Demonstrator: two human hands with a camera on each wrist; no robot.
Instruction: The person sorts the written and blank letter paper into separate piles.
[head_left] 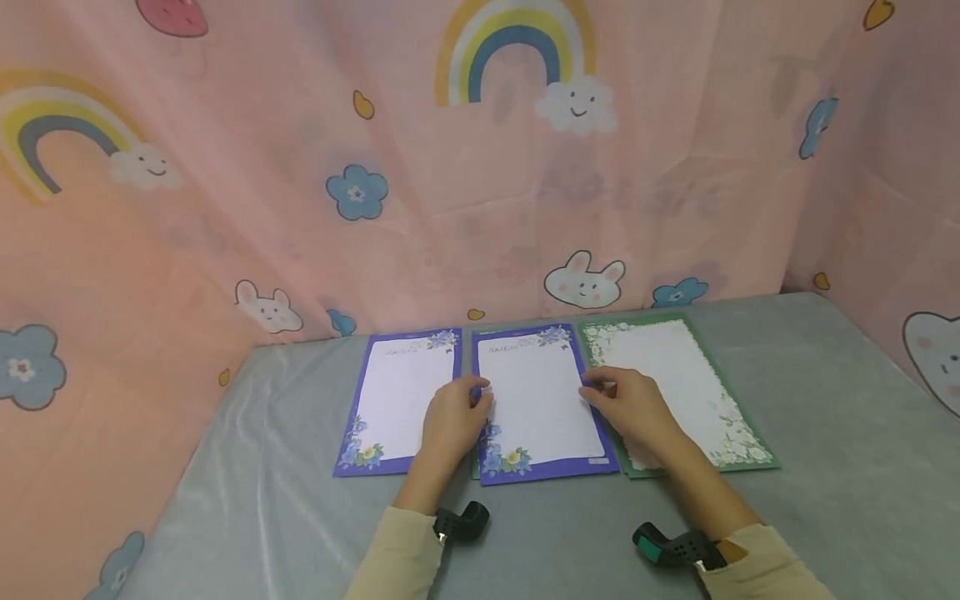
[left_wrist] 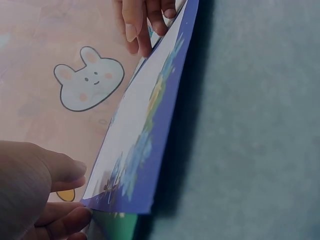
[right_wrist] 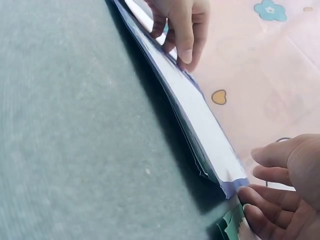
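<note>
A grey cloth (head_left: 847,408) carries purple-bordered papers (head_left: 397,387) — and green-bordered papers (head_left: 686,383) at right.

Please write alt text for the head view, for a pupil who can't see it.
A person's left hand and right hand are at opposite side edges of a middle purple-bordered sheet. A second purple-bordered sheet lies to its left and a green-bordered sheet to its right, on a gray surface in front of a pink patterned curtain.
</note>
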